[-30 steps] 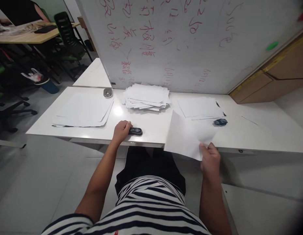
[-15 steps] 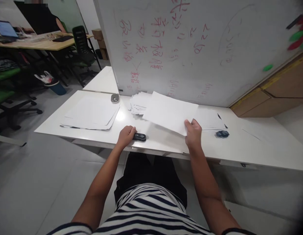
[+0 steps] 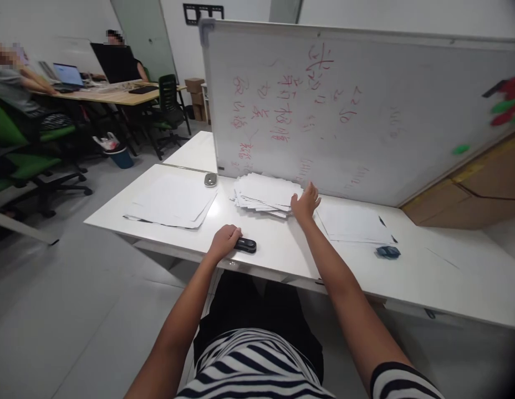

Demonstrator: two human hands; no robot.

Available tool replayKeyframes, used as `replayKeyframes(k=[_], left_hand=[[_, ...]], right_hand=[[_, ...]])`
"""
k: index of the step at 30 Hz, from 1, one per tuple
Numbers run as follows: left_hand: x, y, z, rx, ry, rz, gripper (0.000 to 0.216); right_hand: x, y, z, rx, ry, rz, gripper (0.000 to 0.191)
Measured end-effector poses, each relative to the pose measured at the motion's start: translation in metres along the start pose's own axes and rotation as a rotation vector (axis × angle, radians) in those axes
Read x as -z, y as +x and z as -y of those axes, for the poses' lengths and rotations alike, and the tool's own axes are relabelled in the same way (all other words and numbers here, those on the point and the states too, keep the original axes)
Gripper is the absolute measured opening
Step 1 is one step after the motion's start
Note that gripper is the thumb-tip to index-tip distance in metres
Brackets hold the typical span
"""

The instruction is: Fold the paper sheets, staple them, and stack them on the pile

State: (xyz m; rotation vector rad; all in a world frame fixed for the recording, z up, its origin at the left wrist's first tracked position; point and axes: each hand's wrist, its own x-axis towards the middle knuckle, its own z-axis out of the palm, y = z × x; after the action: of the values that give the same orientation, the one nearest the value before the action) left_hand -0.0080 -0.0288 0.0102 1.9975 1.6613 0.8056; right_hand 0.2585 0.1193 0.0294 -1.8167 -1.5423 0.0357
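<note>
My left hand rests near the front edge of the white table, its fingers curled on a small black stapler. My right hand is stretched out to the far side, fingers spread and flat on the right edge of a messy stack of white sheets that lies against the whiteboard. The sheet I carried now lies on that stack.
Another pile of paper lies at the table's left, a flat set of sheets at the right with a dark small object beside it. A round metal thing sits near the board. People work at a desk far left.
My right hand carried a single white sheet from the table's front edge up and left, laid it on the middle stack and opened. The left hand stayed on the stapler. The camera tilted up.
</note>
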Motion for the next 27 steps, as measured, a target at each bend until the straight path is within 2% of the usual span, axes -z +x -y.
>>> replayKeyframes(k=[2, 5, 9, 12, 18, 22, 27], left_hand=[[0.001, 0.001, 0.001, -0.022, 0.001, 0.013, 0.040], [0.002, 0.004, 0.002, -0.034, -0.004, 0.018, 0.038], [0.002, 0.007, 0.002, -0.018, -0.001, 0.031, 0.039], [0.002, 0.008, -0.001, 0.011, 0.008, 0.042, 0.038], [0.002, 0.009, -0.004, 0.078, 0.015, 0.036, 0.038], [0.002, 0.009, -0.003, 0.062, 0.029, 0.020, 0.039], [0.000, 0.009, -0.001, 0.078, 0.022, 0.014, 0.037]], right_hand=[[0.017, -0.001, -0.022, -0.012, -0.027, -0.055, 0.061], [0.048, -0.007, -0.068, -0.012, -0.105, -0.029, 0.054], [0.077, -0.029, -0.132, -0.010, -0.231, 0.177, 0.053], [0.082, -0.042, -0.160, -0.089, -0.285, 0.319, 0.065], [0.075, -0.043, -0.163, -0.153, -0.372, 0.342, 0.064], [0.073, -0.043, -0.163, -0.160, -0.364, 0.268, 0.056], [0.072, -0.044, -0.166, -0.147, -0.304, 0.192, 0.056]])
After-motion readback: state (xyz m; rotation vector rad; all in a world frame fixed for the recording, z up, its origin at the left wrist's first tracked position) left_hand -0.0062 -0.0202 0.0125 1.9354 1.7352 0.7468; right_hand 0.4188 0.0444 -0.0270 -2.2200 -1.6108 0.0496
